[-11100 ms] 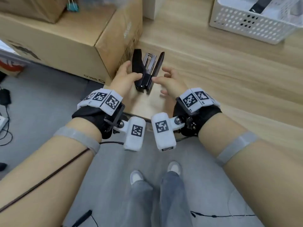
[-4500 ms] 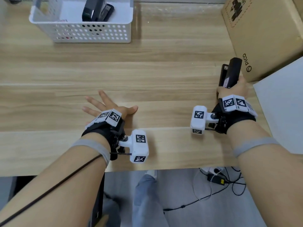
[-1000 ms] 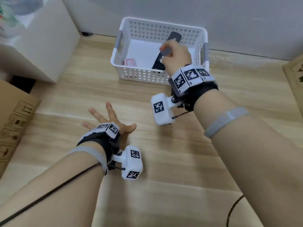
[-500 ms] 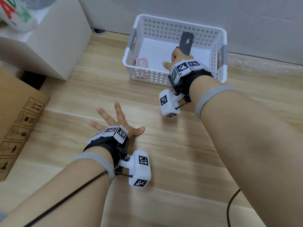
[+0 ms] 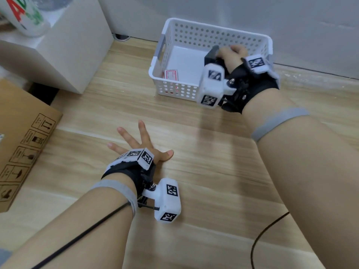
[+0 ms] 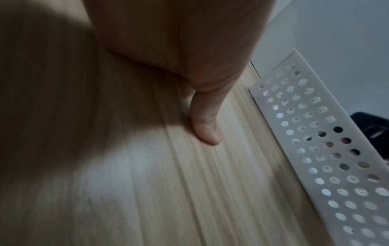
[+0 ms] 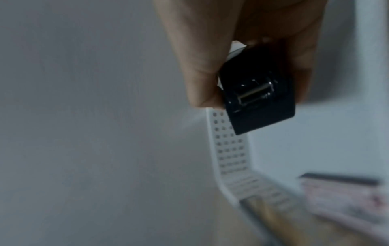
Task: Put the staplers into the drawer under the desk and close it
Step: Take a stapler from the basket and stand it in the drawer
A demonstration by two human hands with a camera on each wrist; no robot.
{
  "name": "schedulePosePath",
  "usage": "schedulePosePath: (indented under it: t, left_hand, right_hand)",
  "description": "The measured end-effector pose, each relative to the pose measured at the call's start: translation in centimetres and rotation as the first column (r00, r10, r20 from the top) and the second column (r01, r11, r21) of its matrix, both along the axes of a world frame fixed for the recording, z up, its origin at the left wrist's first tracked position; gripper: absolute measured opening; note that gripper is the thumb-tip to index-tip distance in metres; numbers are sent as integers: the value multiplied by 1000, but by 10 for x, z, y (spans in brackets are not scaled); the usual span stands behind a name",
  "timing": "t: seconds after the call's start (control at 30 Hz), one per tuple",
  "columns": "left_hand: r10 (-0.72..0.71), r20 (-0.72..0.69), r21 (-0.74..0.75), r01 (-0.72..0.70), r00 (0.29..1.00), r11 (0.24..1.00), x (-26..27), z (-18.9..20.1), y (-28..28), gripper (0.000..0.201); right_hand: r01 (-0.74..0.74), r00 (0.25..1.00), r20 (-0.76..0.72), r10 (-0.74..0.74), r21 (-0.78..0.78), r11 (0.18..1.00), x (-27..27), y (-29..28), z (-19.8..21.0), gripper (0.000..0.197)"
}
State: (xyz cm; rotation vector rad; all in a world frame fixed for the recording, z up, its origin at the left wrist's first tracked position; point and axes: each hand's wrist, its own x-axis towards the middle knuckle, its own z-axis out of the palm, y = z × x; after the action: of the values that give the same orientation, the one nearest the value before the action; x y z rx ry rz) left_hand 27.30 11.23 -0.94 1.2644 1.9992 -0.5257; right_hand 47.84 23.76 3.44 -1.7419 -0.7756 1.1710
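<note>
My right hand (image 5: 232,55) grips a black stapler (image 5: 212,55) above the right side of the white perforated basket (image 5: 174,92) at the back of the wooden desk. In the right wrist view thumb and fingers wrap the black stapler (image 7: 258,93), its metal hinge end facing the camera, with the basket (image 7: 227,149) wall behind it. My left hand (image 5: 139,144) lies flat on the desk (image 5: 204,162) with fingers spread, holding nothing; its thumb (image 6: 207,128) presses the wood beside the basket (image 6: 315,158). The drawer is out of view.
A small red-and-white label (image 5: 171,75) lies on the basket floor. A white box (image 5: 64,51) stands at the back left, a cardboard box (image 5: 21,136) at the left edge. A grey wall (image 5: 291,26) rises just behind the basket. A black cable (image 5: 266,235) trails at the lower right.
My right hand has turned and lifted the stapler off the basket floor, shifting rightwards and nearer the camera. The left hand has stayed flat on the desk.
</note>
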Motion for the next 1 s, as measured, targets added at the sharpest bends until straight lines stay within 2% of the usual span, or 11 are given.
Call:
schedulePosePath:
  t: [0.07, 0.13, 0.2, 0.33, 0.4, 0.47, 0.53, 0.63, 0.7, 0.87, 1.0]
  left_hand:
    - [-9, 4, 0, 9, 1000, 1000, 1, 0, -1, 118]
    - [-17, -1, 29, 17, 1000, 999, 2, 1, -3, 116]
    - [-9, 23, 57, 8, 1000, 998, 2, 3, -7, 115]
    - [-10, 47, 110, 5, 999, 994, 1, 3, -14, 112]
    - [10, 119, 136, -27, 993, 990, -5, 4, -20, 104]
    - [46, 295, 205, -111, 954, 972, -20, 0, -28, 91]
    - [94, 565, 237, -271, 820, 933, -39, -5, -41, 73]
    - [295, 910, -58, -615, 291, 787, -72, 3, -78, 44]
    - [362, 930, -254, -609, 58, 751, -97, 19, -106, 40]
    - [353, 915, -397, -570, -192, 719, -171, 38, -169, 79]
    - [346, 874, -481, -511, -341, 713, -206, 39, -209, 72]
  right_hand:
    - [133, 967, -230, -111, 82, 988, -1, -9, 13, 54]
    - [206, 853, -513, -93, 167, 964, -9, -25, 22, 34]
    - [191, 761, -647, -39, 166, 967, -21, -48, 26, 36]
    - [74, 623, -780, 58, 132, 988, -40, -105, 28, 40]
    - [-14, 638, -766, 84, 97, 995, -55, -140, 29, 14]
    - [-53, 662, -745, 82, 62, 997, -72, -176, 26, 13]
    - [-77, 686, -722, 86, 46, 996, -90, -208, 18, 8]
    - [-130, 756, -646, 111, 18, 991, -120, -249, 1, 33]
    - [-198, 796, -583, 164, 6, 980, -144, -275, -6, 54]
    - [-389, 785, -513, 347, 27, 921, -213, -325, -9, 83]
    - [-586, 761, -321, 563, 32, 810, -270, -352, -5, 80]
